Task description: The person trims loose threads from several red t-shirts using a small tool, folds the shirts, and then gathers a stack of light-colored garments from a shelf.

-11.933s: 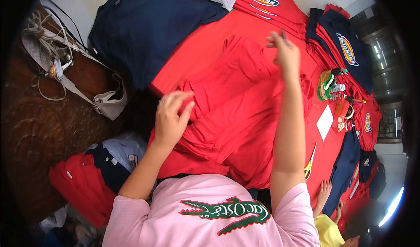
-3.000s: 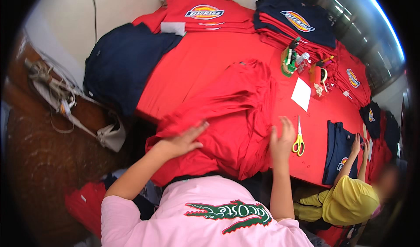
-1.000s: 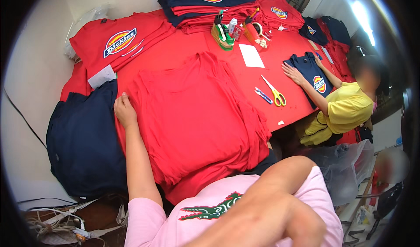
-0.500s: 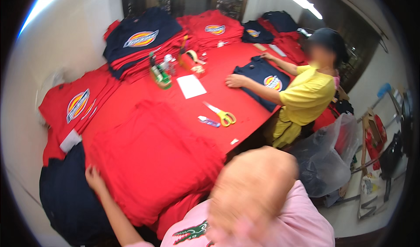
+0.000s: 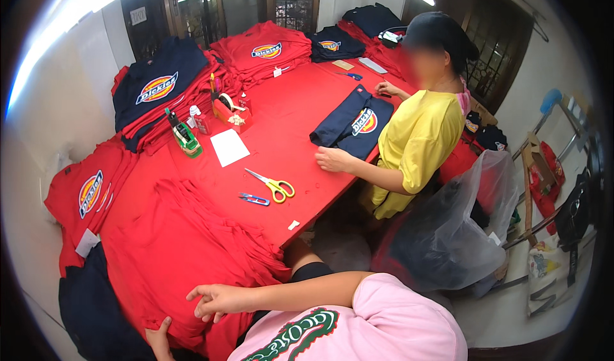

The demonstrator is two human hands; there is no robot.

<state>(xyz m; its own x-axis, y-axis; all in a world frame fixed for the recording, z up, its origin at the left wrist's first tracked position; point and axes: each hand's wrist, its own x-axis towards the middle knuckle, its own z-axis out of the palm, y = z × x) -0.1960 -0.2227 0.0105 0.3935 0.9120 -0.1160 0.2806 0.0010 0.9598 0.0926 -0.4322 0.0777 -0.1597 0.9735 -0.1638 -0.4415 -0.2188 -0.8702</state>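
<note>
A loose, rumpled red shirt (image 5: 185, 233) lies spread over the near left of the red table, on other red cloth. My left hand (image 5: 158, 338) is at its near edge, thumb and fingers closed on a bunched bit of the fabric; the fingertips are partly hidden. Just above the near part of the same shirt, my right hand (image 5: 216, 300) reaches across from the right, fingers apart and nothing in them. Beyond the shirt lie yellow-handled scissors (image 5: 272, 185) and small blue thread snips (image 5: 254, 199).
Across the table a co-worker in yellow (image 5: 422, 137) handles a folded navy shirt (image 5: 355, 124). Stacks of red and navy shirts (image 5: 160, 82) line the far side. A green tape dispenser (image 5: 185, 137) stands near a white paper (image 5: 230, 147). A clear plastic bag (image 5: 460, 214) bulges at right.
My right hand, earlier raised and blurred before my chest, has come down left over the red shirt. My left hand has moved to its near edge. The co-worker has folded the navy shirt's side.
</note>
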